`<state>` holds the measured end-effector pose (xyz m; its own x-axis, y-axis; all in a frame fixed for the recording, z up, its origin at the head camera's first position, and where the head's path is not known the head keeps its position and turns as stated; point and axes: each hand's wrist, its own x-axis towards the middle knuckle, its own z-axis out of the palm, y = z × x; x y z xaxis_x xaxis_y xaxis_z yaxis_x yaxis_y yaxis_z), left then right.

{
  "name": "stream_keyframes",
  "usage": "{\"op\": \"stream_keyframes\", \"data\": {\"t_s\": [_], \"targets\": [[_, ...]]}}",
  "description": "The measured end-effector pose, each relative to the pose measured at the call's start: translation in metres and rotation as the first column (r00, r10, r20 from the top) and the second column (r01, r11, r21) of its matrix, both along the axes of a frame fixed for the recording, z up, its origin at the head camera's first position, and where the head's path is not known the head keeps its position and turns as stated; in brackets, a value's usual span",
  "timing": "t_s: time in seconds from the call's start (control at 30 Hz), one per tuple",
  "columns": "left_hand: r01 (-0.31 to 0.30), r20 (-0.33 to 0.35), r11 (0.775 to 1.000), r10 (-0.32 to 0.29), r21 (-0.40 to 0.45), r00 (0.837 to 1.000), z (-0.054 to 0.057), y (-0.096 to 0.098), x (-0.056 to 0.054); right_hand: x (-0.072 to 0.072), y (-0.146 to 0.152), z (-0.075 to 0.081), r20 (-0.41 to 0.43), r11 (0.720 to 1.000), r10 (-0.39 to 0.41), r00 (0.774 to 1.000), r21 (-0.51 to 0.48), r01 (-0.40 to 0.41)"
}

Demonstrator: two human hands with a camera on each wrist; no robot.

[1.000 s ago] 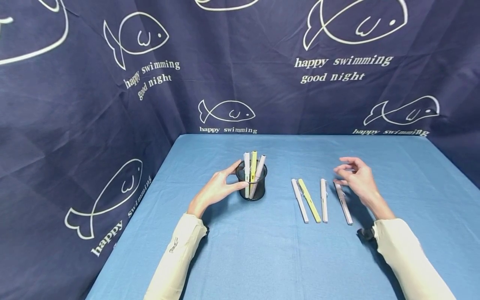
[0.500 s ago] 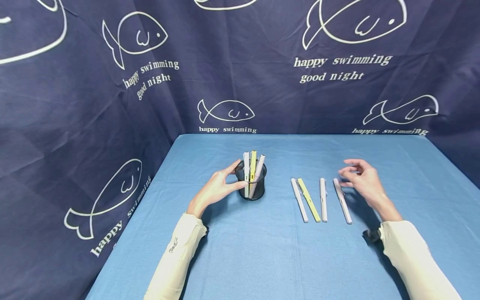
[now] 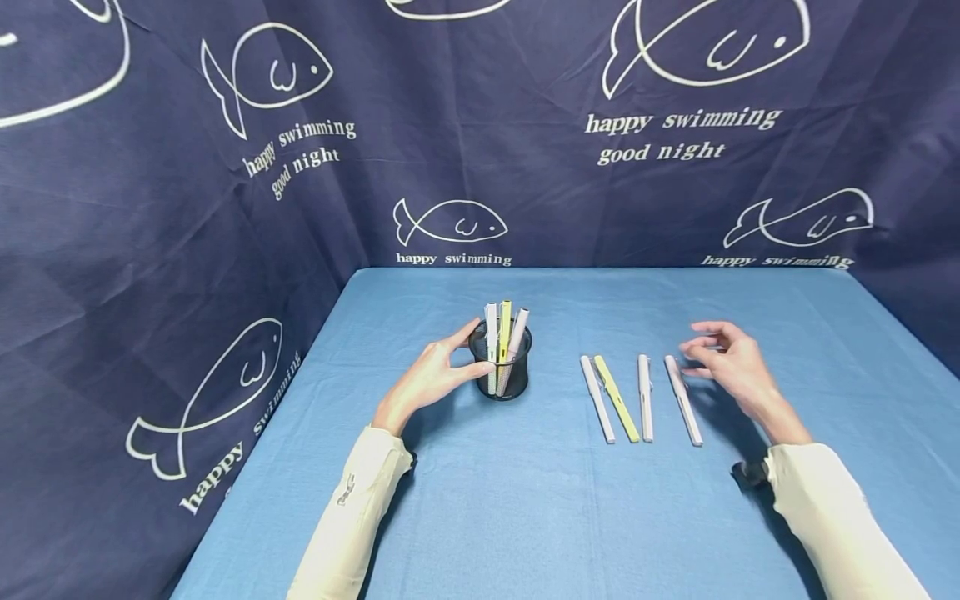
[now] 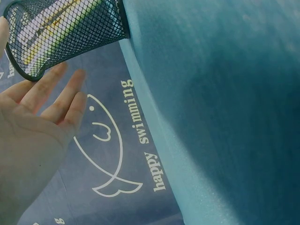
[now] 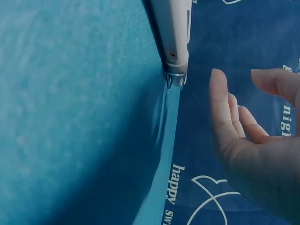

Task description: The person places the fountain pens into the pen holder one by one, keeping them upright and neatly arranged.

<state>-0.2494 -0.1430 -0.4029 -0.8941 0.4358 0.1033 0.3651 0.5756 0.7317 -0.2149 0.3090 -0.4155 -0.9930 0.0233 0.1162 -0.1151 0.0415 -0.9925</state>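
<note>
A black mesh pen holder (image 3: pixel 514 382) stands upright on the table, with a white pen (image 3: pixel 491 333), a yellow pen (image 3: pixel 505 321) and a pale grey pen (image 3: pixel 519 329) leaning in it. My left hand (image 3: pixel 427 379) grips its left side, thumb in front and index finger behind; the other fingers are spread in the left wrist view. Right of the holder lie a white pen (image 3: pixel 597 400), a yellow pen (image 3: pixel 617 400) and two pale pens, one in the middle (image 3: pixel 646 400) and one rightmost (image 3: pixel 684 402). My right hand (image 3: pixel 731 367) hovers beside the rightmost pen's upper end, fingers loosely bent, holding nothing.
A blue cloth (image 3: pixel 510 517) covers the table. Dark blue curtains (image 3: pixel 547 200) with white fish drawings and lettering hang behind it and on the left. The two leftmost loose pens lie close together; the others lie farther apart.
My right hand has drawn a little to the right, away from the upper end of the rightmost pen. My left hand and the pen holder have stayed in place.
</note>
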Motion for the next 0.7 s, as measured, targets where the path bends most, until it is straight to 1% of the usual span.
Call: {"op": "stream_keyframes", "data": {"t_s": [0.13, 0.37, 0.7], "targets": [[0.000, 0.002, 1.000, 0.000, 0.005, 1.000, 0.0000, 0.0003, -0.0002, 0.0001, 0.0022, -0.0009, 0.021, 0.999, 0.003, 1.000, 0.041, -0.003], [0.000, 0.004, 1.000, 0.000, -0.006, 1.000, 0.0002, 0.0005, 0.0002, 0.0006, 0.0024, -0.0001, 0.046, 0.986, -0.009, 0.999, 0.169, 0.001], [0.000, -0.015, 1.000, 0.000, -0.005, 1.000, 0.0012, 0.0015, 0.0006, 0.0036, 0.0045, 0.0004, 0.090, 0.971, 0.021, 0.996, 0.234, -0.041]]}}
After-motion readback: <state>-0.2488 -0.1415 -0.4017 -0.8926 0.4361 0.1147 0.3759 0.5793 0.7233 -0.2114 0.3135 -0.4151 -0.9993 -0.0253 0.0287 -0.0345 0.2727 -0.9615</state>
